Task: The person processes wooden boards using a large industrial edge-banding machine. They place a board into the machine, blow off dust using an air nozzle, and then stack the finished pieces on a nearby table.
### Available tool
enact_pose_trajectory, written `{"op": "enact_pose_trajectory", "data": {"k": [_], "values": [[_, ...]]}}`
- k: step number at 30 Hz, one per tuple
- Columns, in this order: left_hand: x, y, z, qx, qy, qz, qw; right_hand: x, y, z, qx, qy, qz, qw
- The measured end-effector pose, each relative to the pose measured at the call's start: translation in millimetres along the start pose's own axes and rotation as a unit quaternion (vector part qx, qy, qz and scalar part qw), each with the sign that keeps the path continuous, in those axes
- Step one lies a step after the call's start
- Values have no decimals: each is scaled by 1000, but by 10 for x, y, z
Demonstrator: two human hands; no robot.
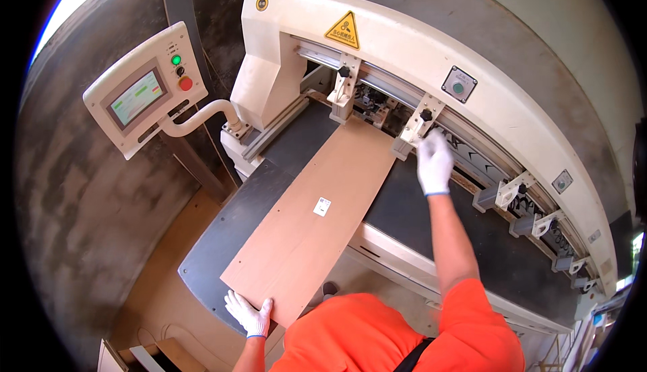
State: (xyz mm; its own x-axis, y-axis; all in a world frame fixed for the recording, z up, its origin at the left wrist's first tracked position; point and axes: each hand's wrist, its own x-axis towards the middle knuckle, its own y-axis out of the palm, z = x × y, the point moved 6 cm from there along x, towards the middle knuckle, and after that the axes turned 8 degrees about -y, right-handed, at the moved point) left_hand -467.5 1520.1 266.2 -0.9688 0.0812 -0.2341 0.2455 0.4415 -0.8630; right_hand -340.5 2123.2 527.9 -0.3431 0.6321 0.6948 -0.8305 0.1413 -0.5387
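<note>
A long light-brown wood panel (306,227) with small holes and a white label (322,207) lies aslant on the dark bed of a cream-coloured machine (411,28). Its far end reaches between two clamp brackets. My left hand (249,315), in a white glove, is open, its fingers spread at the panel's near left corner. My right hand (435,162), also gloved, is up beside the right-hand clamp bracket (414,133), just below its black knob (426,114). Its fingers look curled together; what they hold, if anything, is hidden.
A control panel (138,92) with a screen, a green light and a red button stands at the left on a curved arm. More clamps (505,193) line the machine to the right. An opened cardboard box (182,355) is on the floor at lower left.
</note>
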Motion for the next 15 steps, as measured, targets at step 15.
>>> {"op": "enact_pose_trajectory", "data": {"k": [15], "values": [[-4, -12, -45, 7, 5, 1, 1000, 1645, -628, 80, -232, -34, 66, 970]]}}
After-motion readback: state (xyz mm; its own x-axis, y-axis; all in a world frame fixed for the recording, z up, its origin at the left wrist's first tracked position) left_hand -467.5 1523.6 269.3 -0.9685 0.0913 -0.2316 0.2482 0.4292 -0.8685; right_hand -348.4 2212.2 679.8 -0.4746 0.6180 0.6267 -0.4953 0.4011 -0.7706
